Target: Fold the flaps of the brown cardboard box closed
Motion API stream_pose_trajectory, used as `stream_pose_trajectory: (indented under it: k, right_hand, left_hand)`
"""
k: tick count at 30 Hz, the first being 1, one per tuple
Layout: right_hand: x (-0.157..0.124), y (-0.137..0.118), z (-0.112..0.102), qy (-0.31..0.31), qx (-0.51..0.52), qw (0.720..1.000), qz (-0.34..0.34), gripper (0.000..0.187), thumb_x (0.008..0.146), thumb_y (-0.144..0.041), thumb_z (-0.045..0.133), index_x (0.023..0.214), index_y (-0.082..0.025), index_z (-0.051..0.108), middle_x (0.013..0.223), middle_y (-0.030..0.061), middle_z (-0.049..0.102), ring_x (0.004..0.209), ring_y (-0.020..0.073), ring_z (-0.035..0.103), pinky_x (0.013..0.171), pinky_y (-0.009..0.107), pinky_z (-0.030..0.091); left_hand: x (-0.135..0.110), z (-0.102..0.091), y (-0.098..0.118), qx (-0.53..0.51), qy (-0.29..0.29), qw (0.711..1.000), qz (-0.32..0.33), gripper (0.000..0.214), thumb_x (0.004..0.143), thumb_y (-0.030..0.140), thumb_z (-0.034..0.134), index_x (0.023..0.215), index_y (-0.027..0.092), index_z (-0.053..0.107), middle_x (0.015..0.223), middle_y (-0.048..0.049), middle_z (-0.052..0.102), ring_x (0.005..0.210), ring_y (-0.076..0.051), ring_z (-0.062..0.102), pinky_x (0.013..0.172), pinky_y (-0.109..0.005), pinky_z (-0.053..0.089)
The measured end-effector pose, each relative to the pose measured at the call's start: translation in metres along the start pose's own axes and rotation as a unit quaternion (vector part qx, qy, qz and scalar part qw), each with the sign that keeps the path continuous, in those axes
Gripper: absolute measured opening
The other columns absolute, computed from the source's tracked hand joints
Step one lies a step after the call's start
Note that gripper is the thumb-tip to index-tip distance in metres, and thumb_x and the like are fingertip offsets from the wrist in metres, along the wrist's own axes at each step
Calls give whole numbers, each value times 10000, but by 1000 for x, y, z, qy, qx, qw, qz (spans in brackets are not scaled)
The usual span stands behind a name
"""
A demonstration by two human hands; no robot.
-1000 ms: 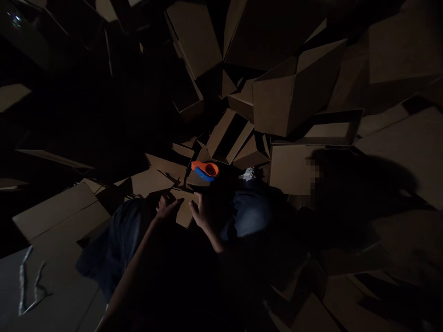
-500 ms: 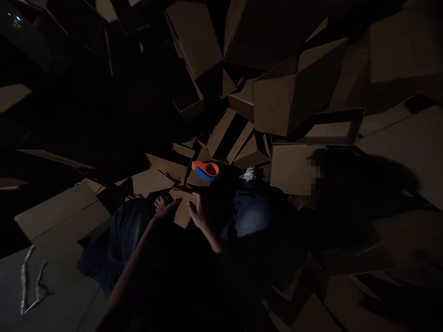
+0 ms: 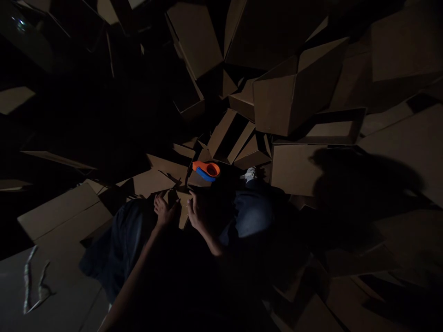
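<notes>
A small cardboard box [image 3: 184, 213] sits between my knees, only partly visible under shadow. My left hand [image 3: 165, 211] is at its left side, fingers spread and thumb apart, with cardboard showing between them. Close to the right side is my right hand [image 3: 195, 213], fingers loosely curved and thumb apart from them. Whether either hand touches the cardboard is hard to tell in the dim light. Just beyond the hands, an orange and blue tape dispenser [image 3: 207, 171] rests on a cardboard surface.
Open cardboard boxes [image 3: 275, 103] are piled ahead and to the right. Loose flaps [image 3: 154, 180] lie beyond my left hand. A large cardboard sheet [image 3: 65, 276] with twisted strips [image 3: 27, 281] on it lies at the left. A white shoe [image 3: 250, 174] shows beyond my right knee.
Both hands have turned slightly and lifted off the small box's top, fingers more raised than before. The tape dispenser and surrounding boxes stay in place.
</notes>
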State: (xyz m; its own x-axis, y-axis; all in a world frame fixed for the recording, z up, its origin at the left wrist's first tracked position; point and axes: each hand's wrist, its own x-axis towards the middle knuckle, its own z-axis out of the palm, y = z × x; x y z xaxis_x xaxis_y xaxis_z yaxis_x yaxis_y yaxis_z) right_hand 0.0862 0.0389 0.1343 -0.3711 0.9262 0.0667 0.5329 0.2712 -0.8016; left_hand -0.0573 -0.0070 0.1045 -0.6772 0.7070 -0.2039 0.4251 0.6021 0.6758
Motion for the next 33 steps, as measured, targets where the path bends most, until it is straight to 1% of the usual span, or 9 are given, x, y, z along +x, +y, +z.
stream_pose_trajectory:
  k: [4, 7, 11, 15, 19, 23, 27, 29, 33]
  right_hand:
    - [-9, 1, -3, -25, 11, 999, -37, 475, 1065, -381, 264, 1463, -258, 490, 1422, 74, 581, 1328, 179, 525, 1125, 384, 430]
    - [-17, 7, -3, -32, 4, 999, -33, 496, 1055, -438, 296, 1499, -278, 449, 1449, 78, 555, 1349, 199, 512, 1146, 407, 407]
    - [-21, 22, 1, 19, 25, 999, 14, 714, 988, -547, 433, 1553, -126, 315, 1490, 184, 491, 1391, 249, 474, 1124, 421, 441]
    - [-17, 34, 3, 36, 39, 998, 18, 621, 954, -560, 488, 1413, -141, 505, 1368, 164, 594, 1281, 245, 559, 1090, 407, 465]
    - [-12, 46, 0, 67, 75, 993, 68, 550, 1021, -535, 301, 1259, -175, 642, 1241, 145, 675, 1193, 229, 613, 1046, 411, 487]
    - [-11, 61, -13, 136, 102, 980, 107, 627, 1041, -517, 195, 1294, -140, 627, 1323, 156, 641, 1253, 221, 585, 1080, 420, 458]
    - [-19, 75, -19, 180, 12, 978, 105, 614, 1033, -535, 265, 1438, -139, 505, 1462, 177, 524, 1370, 248, 485, 1133, 454, 396]
    - [-28, 79, -12, 155, -36, 983, 87, 641, 1006, -574, 354, 1486, -161, 449, 1508, 191, 469, 1409, 285, 441, 1111, 487, 408]
    - [-43, 77, 13, 82, -68, 992, 67, 647, 955, -622, 463, 1451, -209, 494, 1463, 184, 519, 1373, 318, 485, 1066, 519, 441]
  left_hand:
    - [-15, 12, 22, -15, -15, 998, 67, 607, 961, 441, 404, 1499, 174, 320, 1590, -158, 332, 1551, -245, 139, 1253, -448, 159]
    - [-17, 25, 27, -35, -54, 995, 81, 590, 993, 425, 314, 1529, 180, 303, 1615, -121, 318, 1565, -209, 85, 1264, -426, 128]
    - [-11, 39, 21, -31, -82, 991, 102, 633, 979, 392, 330, 1545, 108, 308, 1625, -146, 312, 1571, -203, 50, 1269, -406, 123]
    - [-5, 45, 21, -7, -132, 983, 124, 660, 972, 374, 335, 1561, 79, 300, 1654, -158, 255, 1572, -217, 48, 1269, -426, 96]
    - [-4, 44, 30, 7, -147, 980, 133, 678, 990, 408, 309, 1592, 100, 252, 1675, -140, 195, 1572, -229, 36, 1260, -473, 92]
    - [-2, 43, 30, -1, -151, 981, 121, 684, 993, 430, 304, 1604, 130, 238, 1684, -119, 174, 1571, -203, 17, 1263, -435, 73]
    - [5, 43, 18, -15, -152, 981, 122, 669, 996, 447, 299, 1596, 153, 267, 1685, -111, 176, 1570, -191, 0, 1262, -419, 69]
    - [13, 40, 11, -20, -150, 982, 113, 649, 998, 440, 298, 1584, 161, 299, 1685, -109, 178, 1570, -196, -11, 1260, -432, 85]
    - [39, 25, -5, -30, -170, 979, 112, 585, 990, 430, 332, 1534, 227, 400, 1664, -73, 265, 1570, -195, 45, 1253, -429, 146]
